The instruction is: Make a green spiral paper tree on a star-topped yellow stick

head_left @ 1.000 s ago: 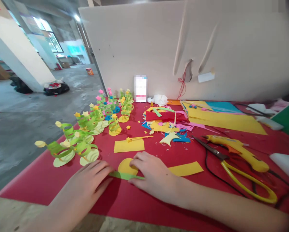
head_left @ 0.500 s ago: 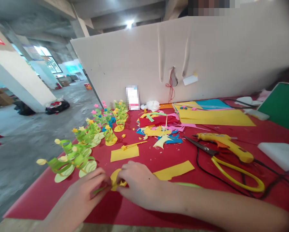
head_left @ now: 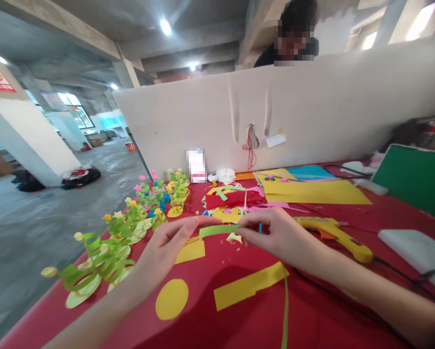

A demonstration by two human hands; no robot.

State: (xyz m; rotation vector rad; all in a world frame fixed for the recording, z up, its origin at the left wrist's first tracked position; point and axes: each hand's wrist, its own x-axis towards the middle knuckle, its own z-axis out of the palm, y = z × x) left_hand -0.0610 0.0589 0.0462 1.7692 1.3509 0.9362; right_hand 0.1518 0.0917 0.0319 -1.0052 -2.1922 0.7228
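My right hand point(head_left: 271, 230) pinches one end of a short light-green paper strip point(head_left: 217, 231), held level above the table. My left hand point(head_left: 175, 240) is at the strip's other end, its fingers stretched out and not closed on it. Below the hands lie a yellow paper disc point(head_left: 171, 299) and a yellow paper strip point(head_left: 249, 287). A long, thin green strip point(head_left: 285, 310) trails toward the front edge. Part of a yellow paper rectangle point(head_left: 191, 251) shows beside my left hand. The scissors are hidden behind my right hand and arm.
Rows of curled green paper ornaments point(head_left: 120, 242) line the left edge. Paper scraps point(head_left: 235, 198) pile behind my hands. A yellow glue gun point(head_left: 335, 237) with its cord lies right, near a white block point(head_left: 410, 252). Behind a white partition point(head_left: 188, 111) is a person point(head_left: 297, 29).
My hands have left the yellow disc, which now lies uncovered, and risen farther from me with the green strip in my right hand. My left fingers have straightened. The view has tilted up.
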